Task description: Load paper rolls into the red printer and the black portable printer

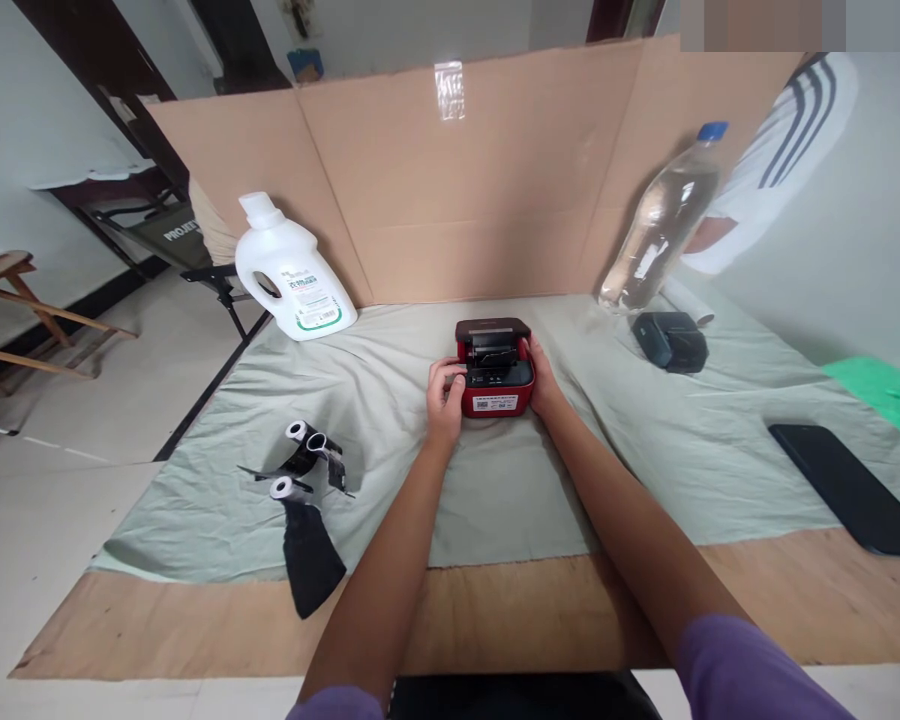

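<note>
A small red and black label printer (498,380) stands on the grey-green cloth in front of me, its black lid (493,329) raised. Inside, a dark roller-like part shows; I cannot tell whether a roll lies in it. My left hand (445,400) grips the printer's left side, thumb near the front top edge. Against the right side my right hand (543,378) is closed, its fingers partly hidden behind the casing. A white sticker with printed codes is on the printer's front face. To the left lie several black label rolls (294,488) with white cores, their strips partly unrolled.
A white detergent jug (292,265) and a clear bottle with a blue cap (667,220) stand before the cardboard screen (480,200). A dark boxy device (670,342), a phone (851,488) and a green sheet (881,395) lie right. Another person's sleeve (806,140) shows behind.
</note>
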`<state>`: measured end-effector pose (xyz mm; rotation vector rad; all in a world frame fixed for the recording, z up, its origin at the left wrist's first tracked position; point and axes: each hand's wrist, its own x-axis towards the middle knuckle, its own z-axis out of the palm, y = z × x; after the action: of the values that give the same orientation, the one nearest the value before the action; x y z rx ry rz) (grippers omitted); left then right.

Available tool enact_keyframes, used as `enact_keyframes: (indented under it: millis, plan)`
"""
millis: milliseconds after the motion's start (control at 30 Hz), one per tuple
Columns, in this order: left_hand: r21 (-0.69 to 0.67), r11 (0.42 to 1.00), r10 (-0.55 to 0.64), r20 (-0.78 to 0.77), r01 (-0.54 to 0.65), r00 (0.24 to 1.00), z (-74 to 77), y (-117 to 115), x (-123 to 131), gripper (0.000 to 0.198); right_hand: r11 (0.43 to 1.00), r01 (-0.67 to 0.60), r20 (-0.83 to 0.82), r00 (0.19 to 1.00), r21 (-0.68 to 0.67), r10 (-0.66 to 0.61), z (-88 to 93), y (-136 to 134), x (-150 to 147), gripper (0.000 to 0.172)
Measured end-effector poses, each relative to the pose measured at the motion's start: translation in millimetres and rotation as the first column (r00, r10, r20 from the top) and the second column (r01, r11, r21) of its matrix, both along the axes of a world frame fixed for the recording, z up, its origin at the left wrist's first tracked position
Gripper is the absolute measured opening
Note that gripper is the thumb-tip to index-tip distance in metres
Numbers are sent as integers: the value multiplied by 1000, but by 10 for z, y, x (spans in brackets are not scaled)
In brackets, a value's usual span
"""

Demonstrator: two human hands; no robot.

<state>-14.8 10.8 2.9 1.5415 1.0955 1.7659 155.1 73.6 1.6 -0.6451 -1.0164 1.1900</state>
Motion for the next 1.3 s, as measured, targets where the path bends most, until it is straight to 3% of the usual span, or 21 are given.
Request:
enact_keyframes:
  millis: [267, 367, 433, 533, 600, 700, 767, 967, 1100, 1200, 1300]
  plan:
    - [14, 1000, 23, -28, -23, 999, -18, 8, -7, 28, 997, 72, 149, 986, 7, -72, -62, 33, 64, 52]
    - [45, 999, 20, -21, -19, 1000, -18, -4, -10, 25, 993, 121, 249, 961, 9, -119, 29, -10, 119, 48]
    - [74, 997, 38, -26, -36, 999, -12, -22, -8, 24, 979, 193, 370, 907, 61, -201, 186, -68, 193, 39]
    - [98, 992, 84, -32, -81, 996, -2, -54, 6, 24, 945, 248, 574, 751, 213, -327, 563, -179, 304, 28]
    - [72, 991, 113, -8, -112, 994, 4, -72, 23, 22, 941, 215, 666, 666, 261, -337, 838, -228, 323, 29]
    - [3, 992, 125, 69, -125, 990, 9, -87, 49, 23, 980, 89, 810, 553, 179, -198, 1148, -196, 236, 28]
    - [-24, 995, 97, 124, -95, 987, 5, -89, 57, 24, 997, -11, 908, 415, 75, -63, 1264, -112, 128, 27]
    - [2, 1000, -12, 204, 11, 979, -50, -61, 34, 27, 957, -198, 976, -79, -213, 201, 1415, 145, -128, 36]
    - [27, 999, -44, 226, 39, 973, -72, -40, 27, 27, 917, -181, 883, -387, -354, 265, 1425, 257, -268, 42]
    - [23, 999, -46, 231, 42, 972, -64, -41, 26, 28, 913, -141, 817, -513, -382, 262, 1361, 331, -405, 38]
    - [13, 999, -52, 219, 50, 974, -55, -42, 27, 30, 912, -113, 787, -554, -395, 272, 1303, 383, -507, 37]
